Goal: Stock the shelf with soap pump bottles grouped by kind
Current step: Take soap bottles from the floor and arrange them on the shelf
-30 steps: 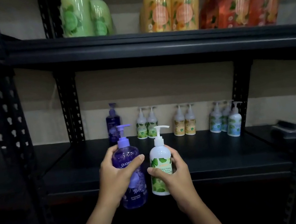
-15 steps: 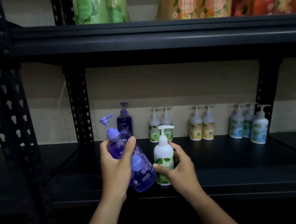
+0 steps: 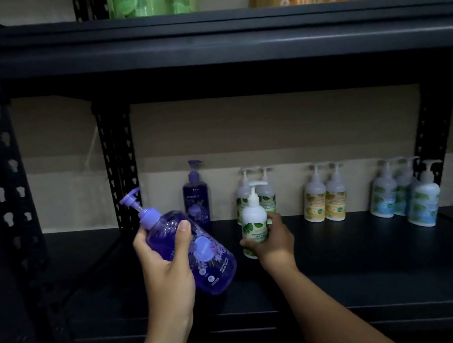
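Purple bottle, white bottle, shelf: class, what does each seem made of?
Purple bottle: clear glossy plastic, probably; the liquid shows through. White bottle: opaque plastic, smooth, apparently with a printed label. Shelf: likely dark painted metal, matte, given its punched uprights.

Two bare arms come up from the bottom of the picture. The left hand (image 3: pixel 163 261) and the right hand (image 3: pixel 275 241) wear no gloves, no rings and no watch. No sleeves show on the arms, and the thumbnail on the left hand is short and plain.
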`<act>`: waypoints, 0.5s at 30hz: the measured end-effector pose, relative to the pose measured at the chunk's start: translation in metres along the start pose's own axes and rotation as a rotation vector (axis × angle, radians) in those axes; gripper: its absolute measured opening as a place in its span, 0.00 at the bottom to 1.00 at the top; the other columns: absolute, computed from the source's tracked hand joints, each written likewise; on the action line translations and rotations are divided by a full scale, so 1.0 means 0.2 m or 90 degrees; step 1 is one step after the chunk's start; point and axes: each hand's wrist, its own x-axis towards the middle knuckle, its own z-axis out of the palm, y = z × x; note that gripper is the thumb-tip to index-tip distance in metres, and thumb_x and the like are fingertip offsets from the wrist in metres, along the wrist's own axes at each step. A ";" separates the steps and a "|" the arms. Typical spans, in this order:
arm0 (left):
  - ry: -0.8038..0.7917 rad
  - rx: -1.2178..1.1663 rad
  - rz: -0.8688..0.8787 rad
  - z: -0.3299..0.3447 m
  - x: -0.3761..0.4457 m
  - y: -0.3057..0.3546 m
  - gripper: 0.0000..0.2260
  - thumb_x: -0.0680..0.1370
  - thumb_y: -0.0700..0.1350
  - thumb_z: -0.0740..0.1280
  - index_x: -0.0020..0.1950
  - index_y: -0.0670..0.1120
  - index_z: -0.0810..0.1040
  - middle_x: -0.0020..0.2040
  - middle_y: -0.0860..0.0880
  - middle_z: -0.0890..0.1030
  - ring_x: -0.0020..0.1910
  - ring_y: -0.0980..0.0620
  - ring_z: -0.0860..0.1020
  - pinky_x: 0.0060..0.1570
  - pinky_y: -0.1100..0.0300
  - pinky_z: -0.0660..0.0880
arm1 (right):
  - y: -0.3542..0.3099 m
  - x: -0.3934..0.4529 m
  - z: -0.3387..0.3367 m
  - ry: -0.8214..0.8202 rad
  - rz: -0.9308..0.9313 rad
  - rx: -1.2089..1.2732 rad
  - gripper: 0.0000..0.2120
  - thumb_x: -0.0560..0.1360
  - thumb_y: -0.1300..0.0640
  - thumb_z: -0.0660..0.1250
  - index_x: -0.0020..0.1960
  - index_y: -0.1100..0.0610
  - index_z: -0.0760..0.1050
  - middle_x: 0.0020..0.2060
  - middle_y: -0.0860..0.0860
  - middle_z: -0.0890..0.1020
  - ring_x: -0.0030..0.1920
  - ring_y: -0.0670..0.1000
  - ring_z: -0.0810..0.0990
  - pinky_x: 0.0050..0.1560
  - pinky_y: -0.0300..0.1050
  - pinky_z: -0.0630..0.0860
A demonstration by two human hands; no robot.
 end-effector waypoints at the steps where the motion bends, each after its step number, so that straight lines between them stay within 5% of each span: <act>1: 0.001 -0.002 0.002 0.00 0.01 -0.01 0.33 0.72 0.59 0.77 0.72 0.54 0.69 0.62 0.52 0.83 0.61 0.52 0.82 0.68 0.43 0.75 | 0.00 0.03 0.02 0.007 -0.009 -0.020 0.36 0.62 0.58 0.85 0.65 0.55 0.74 0.58 0.57 0.78 0.56 0.56 0.79 0.49 0.39 0.70; 8: 0.020 -0.005 0.007 -0.03 0.04 -0.03 0.29 0.71 0.53 0.74 0.71 0.54 0.70 0.57 0.54 0.84 0.57 0.54 0.83 0.64 0.48 0.77 | 0.06 0.16 0.11 0.034 -0.039 -0.052 0.34 0.59 0.60 0.85 0.62 0.58 0.76 0.55 0.58 0.81 0.54 0.57 0.81 0.53 0.48 0.78; 15: 0.024 0.005 0.015 -0.04 0.05 -0.06 0.26 0.71 0.53 0.74 0.68 0.58 0.72 0.56 0.56 0.85 0.56 0.56 0.84 0.61 0.51 0.77 | 0.09 0.22 0.15 0.033 -0.057 -0.070 0.34 0.62 0.60 0.84 0.64 0.59 0.76 0.55 0.57 0.82 0.55 0.57 0.80 0.55 0.46 0.75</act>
